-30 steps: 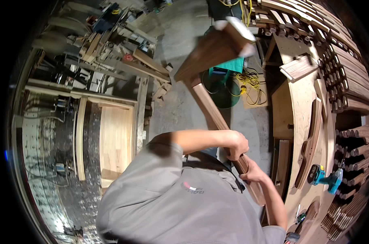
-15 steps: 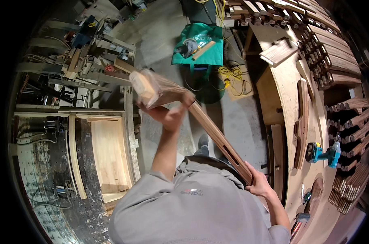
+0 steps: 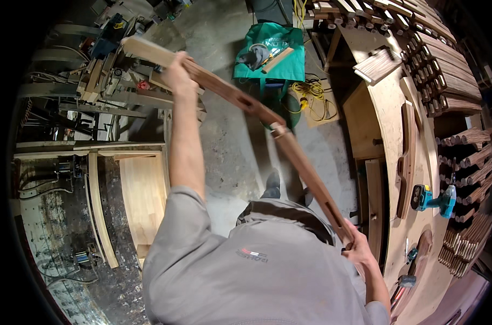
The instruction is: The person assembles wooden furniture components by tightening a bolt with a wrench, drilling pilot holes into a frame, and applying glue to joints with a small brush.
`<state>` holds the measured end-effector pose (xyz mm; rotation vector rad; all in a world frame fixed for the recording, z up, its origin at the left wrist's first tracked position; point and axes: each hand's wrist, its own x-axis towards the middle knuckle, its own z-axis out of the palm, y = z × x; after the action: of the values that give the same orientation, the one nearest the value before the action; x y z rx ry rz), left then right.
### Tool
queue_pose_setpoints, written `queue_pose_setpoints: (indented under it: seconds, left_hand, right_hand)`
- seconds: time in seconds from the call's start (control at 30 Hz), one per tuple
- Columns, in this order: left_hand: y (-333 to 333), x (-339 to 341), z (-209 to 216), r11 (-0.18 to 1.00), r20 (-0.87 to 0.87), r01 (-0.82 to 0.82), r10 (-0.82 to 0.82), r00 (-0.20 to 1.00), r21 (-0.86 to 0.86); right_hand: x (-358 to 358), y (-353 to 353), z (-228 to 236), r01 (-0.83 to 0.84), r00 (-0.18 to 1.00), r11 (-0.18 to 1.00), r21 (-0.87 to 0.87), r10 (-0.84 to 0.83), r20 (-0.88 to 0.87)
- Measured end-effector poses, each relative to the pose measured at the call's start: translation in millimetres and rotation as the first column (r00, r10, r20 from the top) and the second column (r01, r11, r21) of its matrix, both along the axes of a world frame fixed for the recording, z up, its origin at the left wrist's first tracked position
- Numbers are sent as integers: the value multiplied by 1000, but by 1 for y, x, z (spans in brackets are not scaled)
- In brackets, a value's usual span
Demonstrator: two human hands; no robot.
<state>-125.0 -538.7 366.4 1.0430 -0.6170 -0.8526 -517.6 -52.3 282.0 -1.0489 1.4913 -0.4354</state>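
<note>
A long brown wooden piece with a pale outer end (image 3: 219, 84) slants across the upper middle, a slot cut in it. My left hand (image 3: 181, 76) is closed around it, arm stretched far forward. Its other end meets the end of a second brown slotted wooden rail (image 3: 308, 170) in front of my body; whether the two are fixed together I cannot tell. Down at the right, my right hand (image 3: 358, 246) grips the near end of that rail, beside its slot. Both pieces are held up over the floor, at an angle to each other.
On the right bench (image 3: 389, 135) lie a teal cordless drill (image 3: 434, 201), a shaped wooden part (image 3: 406, 162) and a mallet (image 3: 406, 280). Stacked wooden parts (image 3: 446, 65) stand behind. Ahead are a green bag (image 3: 270, 49) and yellow cord (image 3: 309, 92). A worn work table (image 3: 56, 216) stands left.
My left hand has swung forward and left, so its wooden piece now stretches out lengthwise from the rail. The right hand still holds the rail, shifted slightly right.
</note>
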Motion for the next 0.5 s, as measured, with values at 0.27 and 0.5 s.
queue_pose_setpoints:
  seconds: [0.27, 0.5]
  left_hand:
    - [-47, 80, 100, 977, 139, 135, -159, 977, 166]
    - [28, 31, -94, 562, -96, 827, -822, 562, 20]
  right_hand:
    - [-33, -16, 1, 224, 934, 958, -181, -264, -240]
    - [-81, -97, -24, 310, 674, 836, -453, -529, -515]
